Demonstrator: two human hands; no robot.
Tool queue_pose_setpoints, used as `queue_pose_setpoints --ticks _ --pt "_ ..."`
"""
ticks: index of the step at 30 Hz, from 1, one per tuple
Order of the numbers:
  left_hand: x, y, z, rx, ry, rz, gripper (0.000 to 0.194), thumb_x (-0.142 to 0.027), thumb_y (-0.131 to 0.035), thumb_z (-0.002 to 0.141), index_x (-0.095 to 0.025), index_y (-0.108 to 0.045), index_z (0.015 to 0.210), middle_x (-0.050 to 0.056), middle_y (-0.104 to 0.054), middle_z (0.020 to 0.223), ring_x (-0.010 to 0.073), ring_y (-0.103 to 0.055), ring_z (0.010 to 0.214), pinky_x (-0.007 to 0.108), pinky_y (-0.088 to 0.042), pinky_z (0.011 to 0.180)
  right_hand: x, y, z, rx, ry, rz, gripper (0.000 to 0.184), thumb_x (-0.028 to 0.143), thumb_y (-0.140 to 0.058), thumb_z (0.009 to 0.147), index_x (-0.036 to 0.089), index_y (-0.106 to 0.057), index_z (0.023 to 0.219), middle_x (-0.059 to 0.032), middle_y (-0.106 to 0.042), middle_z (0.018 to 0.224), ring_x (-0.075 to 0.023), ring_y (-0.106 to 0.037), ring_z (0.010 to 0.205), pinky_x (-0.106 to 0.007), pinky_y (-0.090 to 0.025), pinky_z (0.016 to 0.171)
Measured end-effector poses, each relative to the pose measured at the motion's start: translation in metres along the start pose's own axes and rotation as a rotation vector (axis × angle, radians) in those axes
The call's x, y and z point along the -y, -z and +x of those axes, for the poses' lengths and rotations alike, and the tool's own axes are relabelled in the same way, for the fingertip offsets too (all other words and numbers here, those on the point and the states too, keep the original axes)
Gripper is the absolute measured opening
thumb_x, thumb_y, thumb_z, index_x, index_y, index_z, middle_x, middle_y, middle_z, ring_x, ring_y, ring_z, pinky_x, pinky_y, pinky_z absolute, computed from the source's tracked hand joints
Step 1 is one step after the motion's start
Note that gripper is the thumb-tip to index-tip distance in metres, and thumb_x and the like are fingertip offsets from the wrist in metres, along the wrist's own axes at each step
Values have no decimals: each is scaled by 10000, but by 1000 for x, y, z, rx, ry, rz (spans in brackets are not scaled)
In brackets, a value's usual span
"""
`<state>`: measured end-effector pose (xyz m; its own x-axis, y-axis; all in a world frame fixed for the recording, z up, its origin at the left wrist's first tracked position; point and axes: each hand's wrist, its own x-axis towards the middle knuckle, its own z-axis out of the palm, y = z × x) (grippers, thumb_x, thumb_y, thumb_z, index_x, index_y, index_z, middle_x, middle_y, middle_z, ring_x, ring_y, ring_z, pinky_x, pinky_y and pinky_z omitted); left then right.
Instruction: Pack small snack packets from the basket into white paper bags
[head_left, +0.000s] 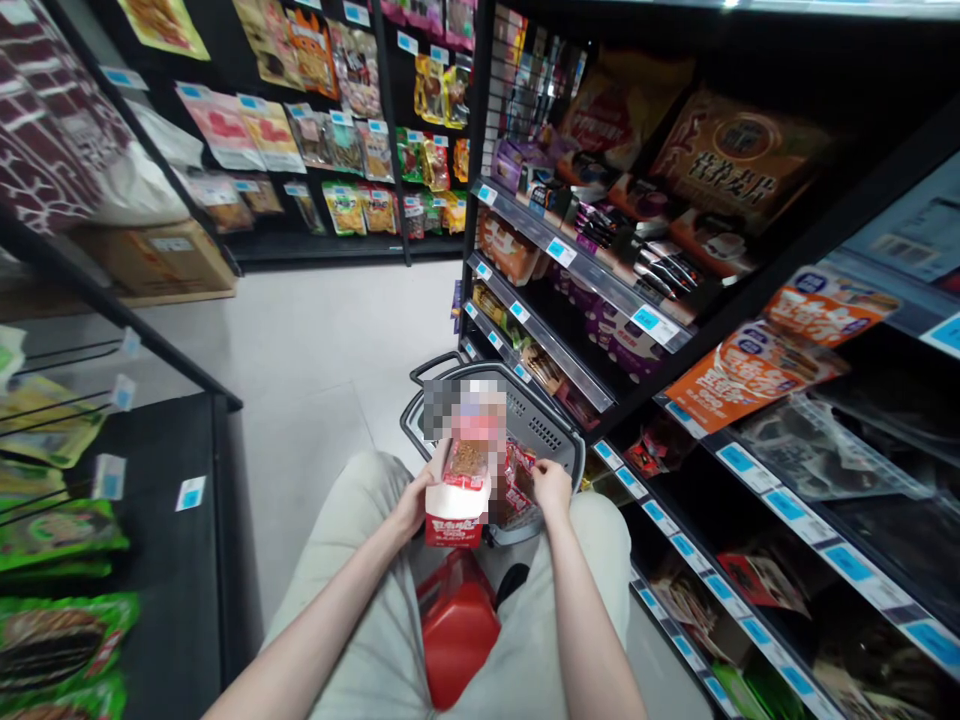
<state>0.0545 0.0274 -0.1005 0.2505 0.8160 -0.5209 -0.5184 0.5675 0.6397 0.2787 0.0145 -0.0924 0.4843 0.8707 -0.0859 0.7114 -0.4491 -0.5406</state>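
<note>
- Gripping a red box [454, 532] by its side, the left hand [415, 500] is curled around it, beside the basket [576, 455].
- Fingers drawn together, the right hand [553, 488] seems to pinch a red packet [519, 475] in the basket.
- Part-way along, I judge: a snack [469, 462] shows in the box, while packets lie loose in the basket.
- White Chinese characters mark the box, too small to read; a shelved bag [742, 165] reads 营养麦片.
</note>
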Motion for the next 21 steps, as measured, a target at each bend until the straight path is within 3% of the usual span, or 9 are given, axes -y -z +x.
queue_pose_setpoints --ticks 7,14,21 --pt "3 2 3 38 -52 10 426 -115 -477 537 -120 -514 962 59 -616 980 222 -582 854 291 -465 670 -1 -10 0 44 -6 -68 165 198 -473 683 207 -636 705 -71 -652 737 -201 -599 720 -255 -395 607" --pt "2 1 1 117 -75 38 577 -129 -490 523 -138 -466 1100 54 -611 992 232 -577 854 314 -455 707 1 -10 -7 27 -10 -94 209 211 -440 724 177 -594 862 -112 -630 782 -217 -590 728 -289 -399 608" --pt "7 4 5 228 -119 144 622 -133 -498 520 -165 -446 1138 65 -531 1146 258 -524 966 315 -439 720 24 2 -20 -225 358 94 269 218 -334 799 182 -506 1002 -78 -524 992 -170 -491 924 -278 -375 773"
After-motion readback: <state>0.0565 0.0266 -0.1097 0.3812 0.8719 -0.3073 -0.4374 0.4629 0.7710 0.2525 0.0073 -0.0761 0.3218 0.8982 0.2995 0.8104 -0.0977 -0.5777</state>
